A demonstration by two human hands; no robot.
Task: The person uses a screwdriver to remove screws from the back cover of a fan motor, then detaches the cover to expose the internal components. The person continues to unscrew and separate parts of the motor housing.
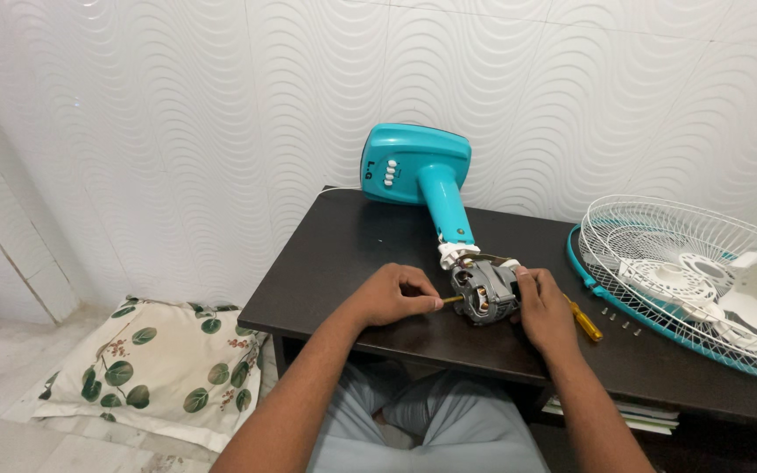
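Left hand [393,294] is closing round a thin tool w/ yellowish tip, pointing it into the fan motor [482,291] at mid bench [335,263]. Right hand [543,308] is gripping motor's right side. Teal fan stand [422,180] is lying far of motor, attached. Yellow-handled screwdriver [584,321] & screws [620,321] are lying right; wire grille [685,271] far right. Leaf-print pillow [155,368] is on floor, left.

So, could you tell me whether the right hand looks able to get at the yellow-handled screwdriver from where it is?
Probably yes. The right hand rests on the fan motor, and the screwdriver lies on the dark table just beside it, with nothing between them.
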